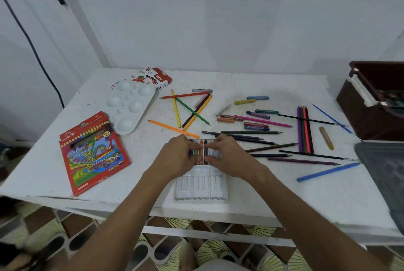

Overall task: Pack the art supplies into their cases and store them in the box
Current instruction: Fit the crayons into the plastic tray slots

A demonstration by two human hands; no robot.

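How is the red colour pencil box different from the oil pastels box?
The colour pencil box lies near the table's front left, fully in view; the oil pastels box lies farther back, partly hidden under the white paint palette. The pencil box shows a swirly, many-coloured picture and a row of pencils; the pastels box is mostly white and red with lettering. Both are flat card boxes lying on the white table.

Both hands meet over the far end of a clear plastic crayon tray [201, 185] near the front of the white surface [262, 194]. Left hand [178, 157] and right hand [225, 157] pinch crayons [202, 150] seated in the tray slots. Red colour pencil box [94, 154] lies left, white palette [129, 106] behind it. Loose pencils [251, 133] scattered right. Brown box [376, 100] at far right edge.
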